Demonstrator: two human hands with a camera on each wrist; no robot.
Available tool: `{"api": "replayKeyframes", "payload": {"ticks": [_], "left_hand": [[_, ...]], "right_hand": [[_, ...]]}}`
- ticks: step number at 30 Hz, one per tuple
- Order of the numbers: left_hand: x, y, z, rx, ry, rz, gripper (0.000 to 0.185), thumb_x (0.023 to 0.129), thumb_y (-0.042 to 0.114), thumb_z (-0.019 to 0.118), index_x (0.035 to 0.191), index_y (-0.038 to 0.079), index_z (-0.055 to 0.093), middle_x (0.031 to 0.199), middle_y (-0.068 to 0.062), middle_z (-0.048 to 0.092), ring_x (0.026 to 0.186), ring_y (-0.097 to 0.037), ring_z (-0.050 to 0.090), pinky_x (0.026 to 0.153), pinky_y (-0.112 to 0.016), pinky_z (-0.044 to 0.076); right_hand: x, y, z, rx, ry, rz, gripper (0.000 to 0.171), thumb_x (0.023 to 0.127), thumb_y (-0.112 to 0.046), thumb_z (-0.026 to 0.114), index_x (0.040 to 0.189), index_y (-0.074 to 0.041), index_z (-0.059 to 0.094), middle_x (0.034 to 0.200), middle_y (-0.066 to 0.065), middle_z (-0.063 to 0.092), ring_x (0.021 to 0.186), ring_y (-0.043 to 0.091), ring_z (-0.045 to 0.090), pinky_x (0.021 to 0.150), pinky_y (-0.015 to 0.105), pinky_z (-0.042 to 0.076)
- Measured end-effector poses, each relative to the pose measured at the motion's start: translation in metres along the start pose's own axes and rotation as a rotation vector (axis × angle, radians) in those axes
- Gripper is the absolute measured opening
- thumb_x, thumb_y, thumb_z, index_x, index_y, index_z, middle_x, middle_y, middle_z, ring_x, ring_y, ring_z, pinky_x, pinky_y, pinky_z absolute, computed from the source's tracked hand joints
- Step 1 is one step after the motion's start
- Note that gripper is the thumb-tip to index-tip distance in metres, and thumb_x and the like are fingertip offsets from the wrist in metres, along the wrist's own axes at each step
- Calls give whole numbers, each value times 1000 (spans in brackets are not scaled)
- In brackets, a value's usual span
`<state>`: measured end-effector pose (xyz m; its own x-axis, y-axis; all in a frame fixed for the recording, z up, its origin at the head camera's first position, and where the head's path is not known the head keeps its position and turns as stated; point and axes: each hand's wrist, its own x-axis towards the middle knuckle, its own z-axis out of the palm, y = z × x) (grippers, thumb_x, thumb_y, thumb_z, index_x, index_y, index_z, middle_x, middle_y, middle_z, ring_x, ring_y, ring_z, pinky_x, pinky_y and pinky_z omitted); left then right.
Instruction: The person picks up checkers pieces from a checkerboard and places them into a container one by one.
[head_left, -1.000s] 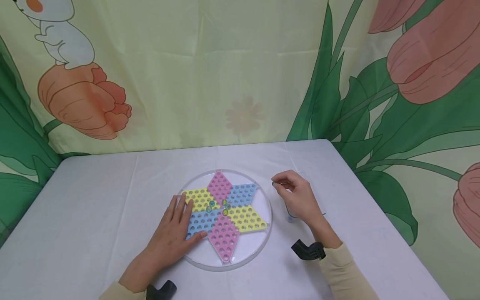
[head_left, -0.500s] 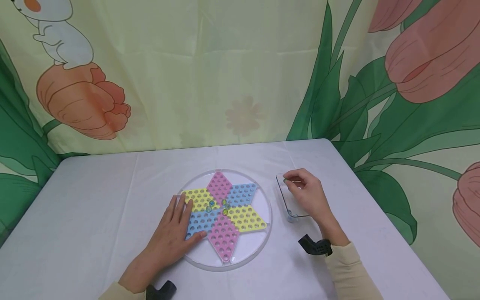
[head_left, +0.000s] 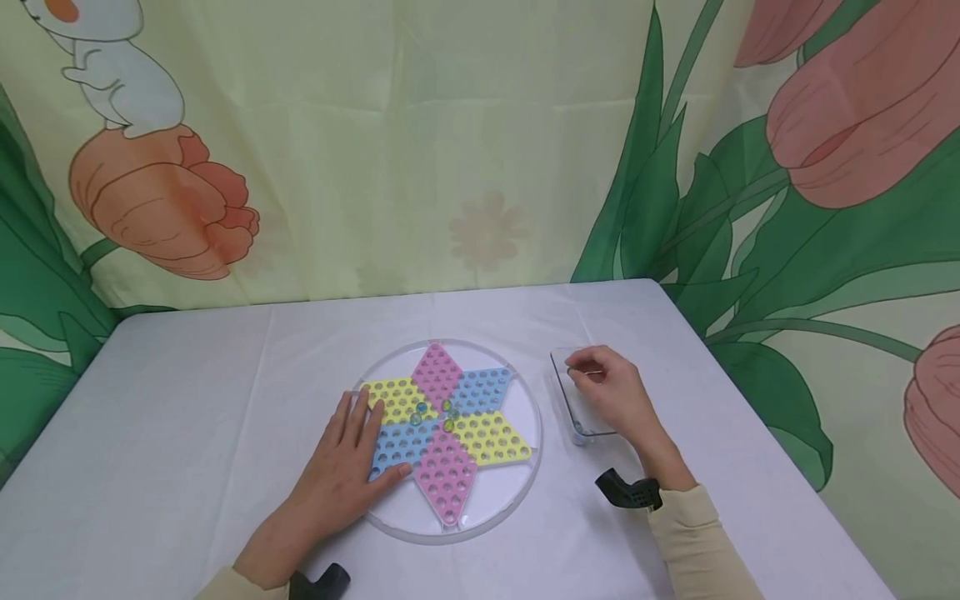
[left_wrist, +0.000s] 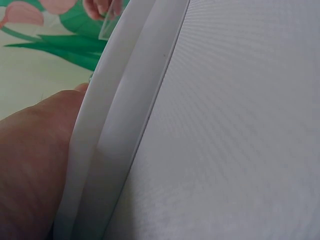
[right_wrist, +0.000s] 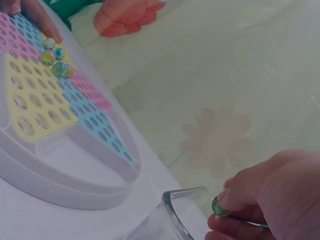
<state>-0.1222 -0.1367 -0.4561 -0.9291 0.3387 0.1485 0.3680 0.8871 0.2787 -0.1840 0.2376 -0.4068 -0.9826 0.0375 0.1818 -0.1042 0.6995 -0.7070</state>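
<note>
**Right hand pinching a marble over the clear box, left hand flat on the board**

Right hand (head_left: 611,392): thumb and forefinger are curled round one greenish marble (right_wrist: 218,206), clearly visible in the right wrist view. It sits just above the far rim of the clear plastic box (head_left: 567,402), right of the board. Pinch grip makes sense: the marble is small and round, and anything looser would let it roll. The marble doesn't look like it's touching the box; hard to confirm, since the walls are transparent.

Left hand (head_left: 347,462): fingers straight, lying flat on the near-left part of the checkers board (head_left: 447,429), fingertips on the yellow and blue points of the star. It grips nothing. Looks like a steadying press so the round tray doesn't slide on the tablecloth (head_left: 187,400). Left wrist view shows only the white tray rim against the palm, nothing more.

A few marbles (head_left: 435,412) remain clustered in holes at the star's centre; most other holes appear empty.

One small round thing, likely another marble, sits in the box's near corner; not sure.

Hands are well apart, with the board's right half between them.
</note>
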Motion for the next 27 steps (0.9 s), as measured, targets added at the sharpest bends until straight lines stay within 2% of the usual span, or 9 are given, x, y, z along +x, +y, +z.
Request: {"api": "replayKeyframes", "payload": {"ticks": [7,16,27], "left_hand": [[-1,0,2,12,21,14,93,91,59,58,154,-3,27,163,-27,15,152,-46,9,121,-57,18],[-1,0,1,6,24,12,93,91,59,58,153,-3,28,163,-26,16,152,-45,9,121,-57,19],[-1,1,1,5,10,-5,93,92,62,56,154,-2,28,164,-25,15,152,-44,9,121,-57,19]], "right_hand": [[-1,4,2,-31,-49,14,15,94,-7,63,108,-8,69,111,11,67,100,25,63,91,44,57],[0,5,3,-92,-96,77,15,95,-7,62,108,-7,69,108,12,69,98,26,64,88,43,57],[1,7,8,-181,-169,93,15,91,-3,60,102,-6,69,99,9,69,87,21,59,83,38,58]]}}
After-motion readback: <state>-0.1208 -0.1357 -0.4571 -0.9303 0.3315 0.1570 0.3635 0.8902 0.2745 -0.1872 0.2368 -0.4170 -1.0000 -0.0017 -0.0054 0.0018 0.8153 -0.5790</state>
